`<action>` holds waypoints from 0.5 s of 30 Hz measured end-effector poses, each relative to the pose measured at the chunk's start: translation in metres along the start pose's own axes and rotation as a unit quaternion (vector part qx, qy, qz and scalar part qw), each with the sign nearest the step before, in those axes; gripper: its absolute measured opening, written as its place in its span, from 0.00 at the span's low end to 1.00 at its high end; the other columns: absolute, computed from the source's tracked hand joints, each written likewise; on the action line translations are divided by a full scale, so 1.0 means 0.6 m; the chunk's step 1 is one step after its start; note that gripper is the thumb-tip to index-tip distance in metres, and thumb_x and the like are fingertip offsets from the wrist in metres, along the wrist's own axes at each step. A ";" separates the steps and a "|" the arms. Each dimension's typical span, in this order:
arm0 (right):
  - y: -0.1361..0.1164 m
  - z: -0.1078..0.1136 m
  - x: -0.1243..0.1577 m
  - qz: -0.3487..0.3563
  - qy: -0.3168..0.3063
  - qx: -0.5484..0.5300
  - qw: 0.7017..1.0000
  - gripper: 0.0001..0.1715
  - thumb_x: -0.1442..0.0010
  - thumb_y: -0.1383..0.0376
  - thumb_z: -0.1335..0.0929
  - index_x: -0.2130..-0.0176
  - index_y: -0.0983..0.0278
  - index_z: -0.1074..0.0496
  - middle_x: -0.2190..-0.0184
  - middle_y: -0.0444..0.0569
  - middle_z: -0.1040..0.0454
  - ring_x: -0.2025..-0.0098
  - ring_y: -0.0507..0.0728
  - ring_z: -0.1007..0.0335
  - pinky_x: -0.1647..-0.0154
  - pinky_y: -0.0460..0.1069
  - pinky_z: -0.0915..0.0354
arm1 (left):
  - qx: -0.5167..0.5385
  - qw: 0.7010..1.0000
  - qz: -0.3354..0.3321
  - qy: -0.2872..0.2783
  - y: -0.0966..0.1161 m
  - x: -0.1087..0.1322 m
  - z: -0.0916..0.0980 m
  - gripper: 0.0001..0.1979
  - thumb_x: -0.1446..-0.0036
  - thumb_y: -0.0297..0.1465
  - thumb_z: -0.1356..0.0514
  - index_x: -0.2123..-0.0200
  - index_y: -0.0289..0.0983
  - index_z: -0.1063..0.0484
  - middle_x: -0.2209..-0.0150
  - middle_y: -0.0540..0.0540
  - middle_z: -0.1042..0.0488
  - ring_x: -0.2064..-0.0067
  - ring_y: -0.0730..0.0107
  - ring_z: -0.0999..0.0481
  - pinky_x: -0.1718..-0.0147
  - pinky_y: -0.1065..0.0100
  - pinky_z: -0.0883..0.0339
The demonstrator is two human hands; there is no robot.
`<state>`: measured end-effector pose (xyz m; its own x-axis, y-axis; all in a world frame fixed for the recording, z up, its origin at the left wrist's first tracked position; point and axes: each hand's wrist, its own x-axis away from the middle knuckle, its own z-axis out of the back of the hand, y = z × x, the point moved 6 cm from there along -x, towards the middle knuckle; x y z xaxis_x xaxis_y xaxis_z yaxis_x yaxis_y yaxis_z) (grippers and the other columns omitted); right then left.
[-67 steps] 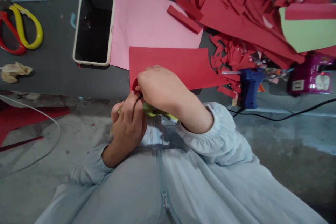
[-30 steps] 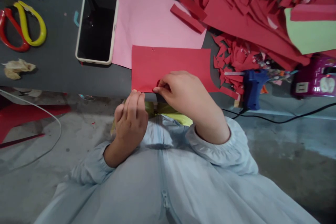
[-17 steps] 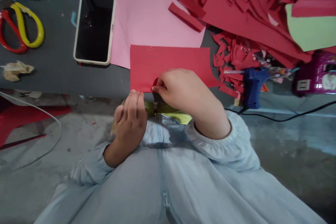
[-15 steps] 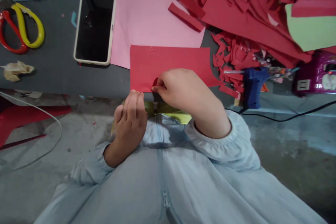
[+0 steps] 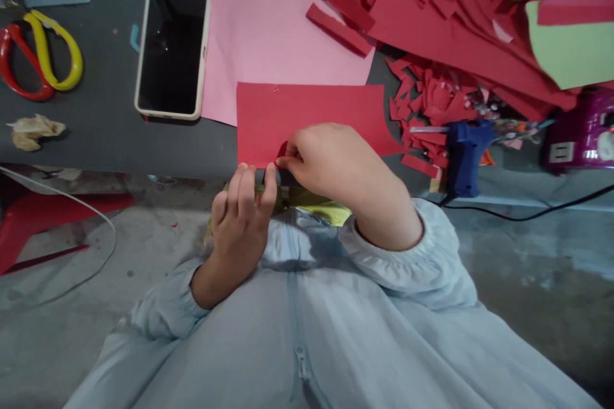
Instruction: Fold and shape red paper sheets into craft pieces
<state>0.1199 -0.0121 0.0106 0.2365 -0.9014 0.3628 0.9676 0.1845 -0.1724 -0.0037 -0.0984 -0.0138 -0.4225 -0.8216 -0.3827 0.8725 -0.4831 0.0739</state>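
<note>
The left hand's (image 5: 242, 223) index finger (image 5: 269, 186) has just swung away from the other fingers, opening a clear gap, and its tip is now just beside the fingertips of the right hand (image 5: 326, 156). A moment ago those left fingers lay close together. The red sheet (image 5: 311, 102) has hardly moved — it lies flat along the near edge of the table (image 5: 105, 134), its far side overlapping the pink sheet (image 5: 278, 38). The change seems to spread the left hand's hold over a longer stretch of that edge, steadying the spot the right hand is working.

The right hand comes in from the right, wrist bent and knuckles up, forearm slanting over the sheet's near right part. Its thumb and index finger look pinched together on the sheet's near edge; whether anything small sits between them is hidden. The left hand points away from the body, back upward, its fingertips resting at the sheet's near left corner — its thumb is out of sight, so I cannot tell whether it grips from below.

The phone (image 5: 173, 51) lies to the left, partly on the pink sheet; the blue glue gun (image 5: 467, 156) rests by the table's near edge, to the right.
</note>
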 end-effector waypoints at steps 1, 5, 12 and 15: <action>0.001 0.000 0.000 -0.001 0.000 0.001 1.000 0.16 0.35 0.63 0.36 0.63 0.65 0.19 0.67 0.56 0.19 0.66 0.60 0.27 0.69 0.52 0.46 | -0.008 1.000 -0.005 0.000 0.001 -0.001 0.002 0.23 0.37 0.23 0.43 0.39 0.39 0.33 0.43 0.35 0.27 0.39 0.59 0.28 0.46 0.62 0.40; 0.002 -0.001 0.005 -0.005 0.012 0.005 1.000 0.15 0.35 0.62 0.35 0.63 0.65 0.20 0.66 0.56 0.19 0.64 0.61 0.26 0.69 0.52 0.45 | -0.038 0.999 -0.019 -0.016 0.004 -0.005 0.007 0.22 0.36 0.23 0.43 0.40 0.38 0.33 0.44 0.35 0.26 0.40 0.58 0.27 0.46 0.62 0.41; 0.011 -0.004 0.023 0.011 0.052 -0.020 0.998 0.15 0.33 0.63 0.36 0.62 0.66 0.22 0.64 0.55 0.20 0.61 0.60 0.27 0.65 0.51 0.42 | -0.088 0.995 -0.035 0.010 0.015 -0.003 0.002 0.22 0.35 0.25 0.44 0.39 0.36 0.35 0.45 0.35 0.26 0.40 0.57 0.27 0.46 0.62 0.41; 0.030 -0.004 0.036 -0.001 0.066 -0.047 0.997 0.12 0.34 0.63 0.34 0.63 0.65 0.22 0.65 0.53 0.21 0.62 0.59 0.28 0.65 0.51 0.42 | -0.097 0.995 -0.026 0.016 0.017 -0.001 -0.002 0.22 0.35 0.25 0.45 0.38 0.36 0.36 0.45 0.35 0.26 0.40 0.58 0.28 0.45 0.62 0.41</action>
<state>0.1424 -0.0289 0.0131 0.2159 -0.9462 0.2409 0.9537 0.1514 -0.2598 0.0056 -0.1021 -0.0139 -0.4620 -0.7859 -0.4110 0.8823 -0.4541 -0.1235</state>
